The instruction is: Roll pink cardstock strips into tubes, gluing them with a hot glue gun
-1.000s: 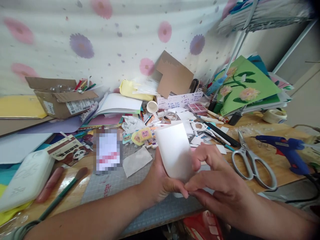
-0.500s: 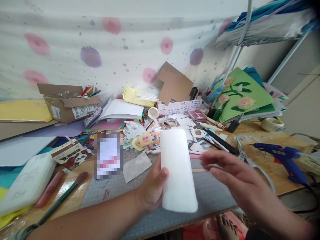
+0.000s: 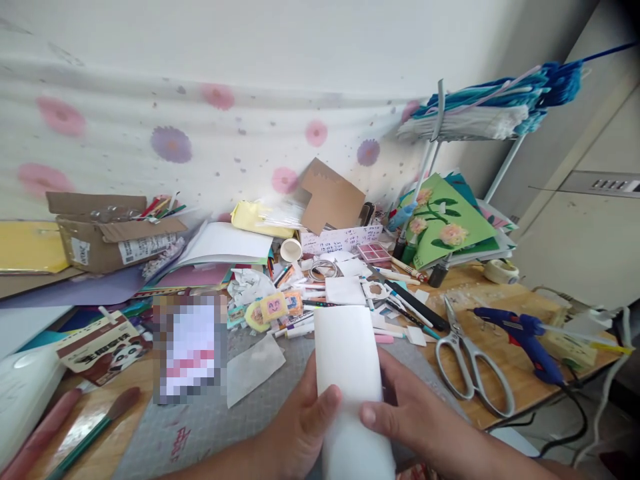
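A smooth white paper-like roll stands tilted over the front of the grey cutting mat. My left hand is closed on its left side, thumb on the front face. On the right side my right hand grips it too, its thumb also on the front and its fingers hidden behind. The roll's lower end runs out of the picture. Left of it lies a loose piece of translucent paper on the mat. Silver scissors lie to the right of my right hand, apart from it.
A blue glue gun with a trailing cord rests at the right edge. Paper scraps, pens and a wire coil crowd the middle. A cardboard box stands back left; brushes lie front left. Green flower artwork leans back right.
My right hand, apart from the roll before, has come in and taken hold of its right side. The roll sits lower in view, and the camera view has shifted.
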Action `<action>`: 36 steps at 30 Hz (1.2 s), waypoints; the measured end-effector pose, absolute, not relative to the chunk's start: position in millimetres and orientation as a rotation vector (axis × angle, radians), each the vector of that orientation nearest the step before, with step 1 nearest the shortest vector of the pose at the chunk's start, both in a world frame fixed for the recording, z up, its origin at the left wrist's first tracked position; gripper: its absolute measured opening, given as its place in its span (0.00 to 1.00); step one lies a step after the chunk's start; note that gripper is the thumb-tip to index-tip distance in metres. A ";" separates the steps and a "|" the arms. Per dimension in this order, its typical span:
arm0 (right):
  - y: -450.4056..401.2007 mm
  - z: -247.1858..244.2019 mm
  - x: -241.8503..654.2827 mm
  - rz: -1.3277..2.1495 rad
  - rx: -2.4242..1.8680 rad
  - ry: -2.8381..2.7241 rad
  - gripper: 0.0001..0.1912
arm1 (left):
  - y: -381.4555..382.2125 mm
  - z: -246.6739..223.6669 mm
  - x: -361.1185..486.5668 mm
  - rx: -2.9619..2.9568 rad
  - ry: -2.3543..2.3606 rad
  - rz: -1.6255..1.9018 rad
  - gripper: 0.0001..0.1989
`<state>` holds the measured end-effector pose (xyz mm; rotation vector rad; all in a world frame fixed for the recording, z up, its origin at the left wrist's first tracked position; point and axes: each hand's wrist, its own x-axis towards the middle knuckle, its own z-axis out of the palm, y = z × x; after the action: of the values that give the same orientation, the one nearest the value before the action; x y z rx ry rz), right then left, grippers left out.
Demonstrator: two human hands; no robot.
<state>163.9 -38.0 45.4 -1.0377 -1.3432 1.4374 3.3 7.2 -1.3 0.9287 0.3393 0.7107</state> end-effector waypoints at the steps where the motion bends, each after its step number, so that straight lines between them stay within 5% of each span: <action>1: -32.9 45.5 162.6 1.391 -1.100 -1.330 0.31 | 9.3 -3.9 2.8 0.959 0.340 0.728 0.36; 8: 92.5 65.4 192.0 0.909 -1.550 -1.196 0.18 | 27.0 -16.2 -1.2 1.179 0.702 0.589 0.43; 16: 197.2 44.5 192.0 0.681 -1.787 -1.326 0.17 | 33.3 -26.1 -3.1 1.580 0.497 0.542 0.35; 24: 41.1 23.3 275.5 0.131 -1.608 -1.553 0.13 | 32.3 -28.2 -10.0 1.678 0.565 0.621 0.22; 29: -113.3 -8.4 395.8 -0.301 -1.827 -0.914 0.13 | 26.0 -16.1 -6.5 1.816 0.688 0.702 0.14; 36: -146.9 -77.4 482.1 -0.101 -2.143 -0.623 0.13 | -14.9 23.6 -9.9 2.401 0.516 0.732 0.03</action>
<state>482.1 -146.9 -77.4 -2.1434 -0.6229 -0.1015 -9.9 -14.9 23.6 2.4012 0.5160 0.7323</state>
